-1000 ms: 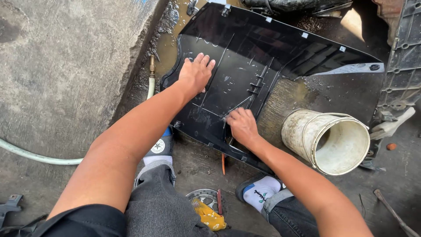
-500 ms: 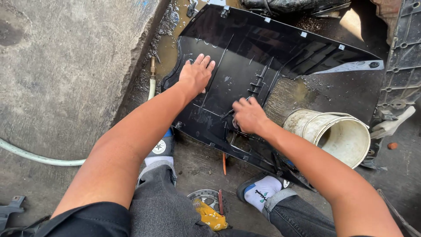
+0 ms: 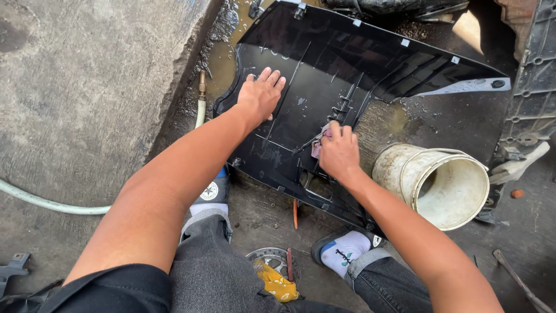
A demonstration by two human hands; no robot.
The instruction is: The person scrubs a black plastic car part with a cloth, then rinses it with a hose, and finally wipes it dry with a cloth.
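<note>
Pink thing (image 3: 317,146) mostly hidden under right hand (image 3: 339,152), grey panel (image 3: 530,87) cropped at right edge

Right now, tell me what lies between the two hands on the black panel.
Head view: only wet black panel with raised ribs between left hand and right hand.

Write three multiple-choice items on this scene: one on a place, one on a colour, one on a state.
1. Where does the left hand rest?
A. on the black panel
B. in the bucket
C. on the hose

2. What colour is the bucket?
A. red
B. off-white
C. green

3. How does the bucket lie?
A. upright
B. upside down
C. on its side

Key: 1 A, the palm lies flat on the panel. 2 B, its wall and inside are off-white. 3 C, its open mouth faces sideways, beside the right hand, which presses a pinkish cloth to the panel.
</note>
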